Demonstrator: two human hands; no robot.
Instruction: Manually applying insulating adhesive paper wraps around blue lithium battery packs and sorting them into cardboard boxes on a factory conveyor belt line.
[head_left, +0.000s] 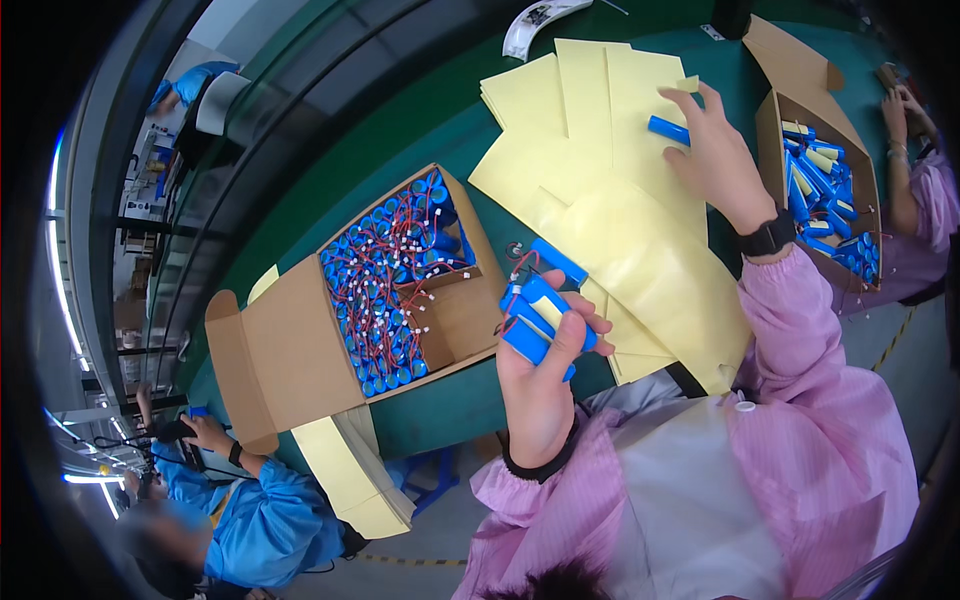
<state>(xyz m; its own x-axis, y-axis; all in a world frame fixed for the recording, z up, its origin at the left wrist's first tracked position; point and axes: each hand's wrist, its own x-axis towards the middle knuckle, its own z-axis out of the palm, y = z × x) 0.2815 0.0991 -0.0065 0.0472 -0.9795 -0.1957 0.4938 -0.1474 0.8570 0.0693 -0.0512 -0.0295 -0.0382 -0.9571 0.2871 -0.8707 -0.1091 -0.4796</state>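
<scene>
My left hand [540, 395] is closed around several blue cylindrical battery cells [528, 338] with thin red and black wires; a pale yellow label shows on one. Just above the fingers, another blue cell [559, 262] lies at the edge of the yellow sheets [640, 215]. Over the upper part of the sheets, my right hand [722, 160] has its fingers curled about a single blue cell [668, 130], whose left end sticks out. A small yellow label [689, 84] shows at its fingertips. How its palm meets the cell is hidden.
An open cardboard box [455, 362] of upright wired cells stands left on the green table [420, 415]. Another cardboard box [768, 135] of loose labelled cells stands right, beside a person in pink [930, 205]. Yellow sheets [350, 470] overhang the near edge; a person in blue [270, 520] sits left.
</scene>
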